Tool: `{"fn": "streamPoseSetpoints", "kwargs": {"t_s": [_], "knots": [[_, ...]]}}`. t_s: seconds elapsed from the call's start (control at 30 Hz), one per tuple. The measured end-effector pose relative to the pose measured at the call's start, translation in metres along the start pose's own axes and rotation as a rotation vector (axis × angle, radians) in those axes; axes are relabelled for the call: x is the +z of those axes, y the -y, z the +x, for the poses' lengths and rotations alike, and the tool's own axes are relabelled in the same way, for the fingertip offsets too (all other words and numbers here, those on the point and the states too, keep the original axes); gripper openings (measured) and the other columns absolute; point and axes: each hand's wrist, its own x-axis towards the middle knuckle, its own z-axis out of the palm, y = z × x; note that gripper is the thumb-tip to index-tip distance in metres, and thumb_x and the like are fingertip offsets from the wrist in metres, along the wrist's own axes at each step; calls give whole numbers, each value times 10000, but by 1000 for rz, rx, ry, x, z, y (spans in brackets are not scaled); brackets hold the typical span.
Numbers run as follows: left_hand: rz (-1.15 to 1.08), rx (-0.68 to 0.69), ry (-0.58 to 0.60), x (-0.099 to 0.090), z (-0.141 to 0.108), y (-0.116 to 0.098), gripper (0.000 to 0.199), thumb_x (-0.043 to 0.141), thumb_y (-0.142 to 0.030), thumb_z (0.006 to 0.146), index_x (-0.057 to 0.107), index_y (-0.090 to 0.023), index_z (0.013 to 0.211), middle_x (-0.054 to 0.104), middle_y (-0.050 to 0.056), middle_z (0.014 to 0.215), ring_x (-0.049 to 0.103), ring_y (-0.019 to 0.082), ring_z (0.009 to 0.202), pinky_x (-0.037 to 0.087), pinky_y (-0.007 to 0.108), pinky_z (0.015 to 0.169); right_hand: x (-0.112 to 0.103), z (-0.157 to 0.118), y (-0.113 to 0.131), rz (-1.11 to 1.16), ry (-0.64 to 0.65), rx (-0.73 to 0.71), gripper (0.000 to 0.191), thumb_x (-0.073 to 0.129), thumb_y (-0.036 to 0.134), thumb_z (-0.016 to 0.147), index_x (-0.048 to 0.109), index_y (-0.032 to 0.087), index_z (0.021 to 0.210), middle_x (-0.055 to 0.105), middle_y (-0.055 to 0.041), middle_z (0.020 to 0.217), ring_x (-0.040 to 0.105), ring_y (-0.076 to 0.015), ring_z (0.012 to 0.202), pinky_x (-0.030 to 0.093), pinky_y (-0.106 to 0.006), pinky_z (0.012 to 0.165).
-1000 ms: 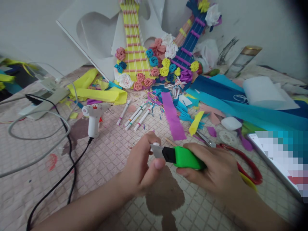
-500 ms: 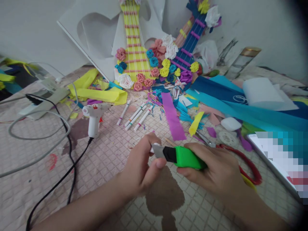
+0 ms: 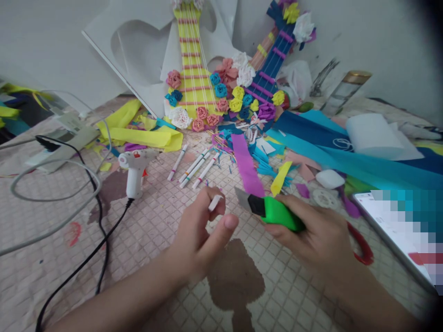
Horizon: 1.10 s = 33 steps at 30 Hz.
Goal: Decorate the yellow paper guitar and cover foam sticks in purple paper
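Observation:
My right hand (image 3: 313, 230) grips a green utility knife (image 3: 284, 214), its blade bare and pointing to the upper left. Curled fingers of my left hand (image 3: 200, 230) hold a small white piece (image 3: 216, 202), perhaps a cut bit of stick or rolled paper; the thumb stands away from it. A gap separates the blade from the white piece. Just beyond my left hand lie several white sticks with coloured bands (image 3: 194, 168). A purple paper strip (image 3: 245, 159) runs behind the knife. Red-handled scissors (image 3: 362, 244) are partly hidden by my right hand.
A white glue gun (image 3: 134, 173) stands at left, its black cord (image 3: 104, 240) trailing forward. A phone (image 3: 387, 230) lies at right. Paper-flower-trimmed yellow (image 3: 195, 83) and blue (image 3: 266, 74) guitar shapes lean at the back, near scattered crepe paper and a glass jar (image 3: 346, 92).
The knife has moved right, away from the white piece, and its blade now tilts upward. My left hand has shifted slightly left, exposing more of the white piece.

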Motion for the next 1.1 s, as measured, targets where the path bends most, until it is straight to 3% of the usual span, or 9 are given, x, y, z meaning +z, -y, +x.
{"fn": "streamPoseSetpoints", "kwargs": {"t_s": [0.2, 0.37, 0.5, 0.6, 0.7, 0.8, 0.93, 1.0, 1.1], "knots": [[40, -91, 217, 0, 1, -6, 226, 262, -329, 945, 427, -189, 881, 400, -21, 672, 373, 113, 598, 313, 273, 548, 3, 1, 4, 604, 119, 372, 363, 570, 564, 746, 598, 203, 775, 456, 54, 524, 407, -74, 417, 336, -189, 364], [171, -42, 387, 4, 1, -6, 193, 276, -245, 929, 446, -160, 901, 477, 3, 724, 429, 113, 601, 334, 261, 543, 5, 1, 16, 748, 195, 564, 195, 667, 368, 724, 650, 245, 874, 458, 72, 510, 427, -65, 435, 384, -170, 405], [245, -35, 422, 8, 1, -3, 187, 298, -242, 915, 435, -159, 819, 438, -6, 664, 419, 122, 582, 321, 264, 519, 5, 2, 19, 750, 234, 568, 127, 646, 330, 736, 662, 235, 819, 609, 30, 602, 563, -108, 565, 471, -199, 510], [251, -64, 448, 8, 1, -4, 194, 291, -245, 917, 452, -149, 870, 475, 7, 697, 443, 126, 603, 338, 272, 539, 4, 3, 19, 716, 222, 541, 85, 620, 299, 750, 662, 231, 780, 661, 14, 667, 605, -129, 623, 490, -210, 534], [197, -130, 425, 8, 1, -5, 174, 303, -262, 928, 426, -159, 997, 521, 13, 782, 473, 118, 637, 361, 270, 575, 2, 3, 18, 692, 208, 527, 91, 609, 299, 760, 659, 223, 756, 642, 19, 642, 590, -125, 606, 475, -210, 521], [133, -201, 344, 8, 1, -6, 166, 302, -299, 940, 419, -182, 942, 484, -16, 734, 438, 103, 610, 349, 264, 574, 3, 1, 16, 709, 199, 539, 134, 606, 337, 768, 637, 209, 741, 525, 55, 506, 485, -88, 461, 409, -203, 440], [-74, -420, 299, 11, 4, -6, 289, 292, -368, 946, 451, -181, 793, 446, -29, 683, 394, 85, 589, 335, 246, 560, 6, 1, 7, 625, 90, 611, 277, 565, 423, 791, 542, 199, 630, 385, 77, 417, 349, -70, 368, 302, -216, 364], [-205, -539, 271, 12, 6, -5, 312, 323, -394, 937, 465, -174, 767, 429, -37, 648, 375, 73, 560, 311, 231, 526, 7, 4, 1, 451, -4, 608, 348, 566, 432, 786, 472, 199, 545, 406, 61, 425, 377, -80, 396, 306, -224, 380], [-367, -655, 236, 15, 8, -2, 305, 379, -412, 915, 479, -166, 765, 410, -47, 617, 363, 58, 525, 274, 214, 489, 7, 9, -5, 297, -73, 539, 223, 615, 387, 752, 572, 204, 631, 564, 26, 553, 522, -121, 533, 408, -240, 481]]}}
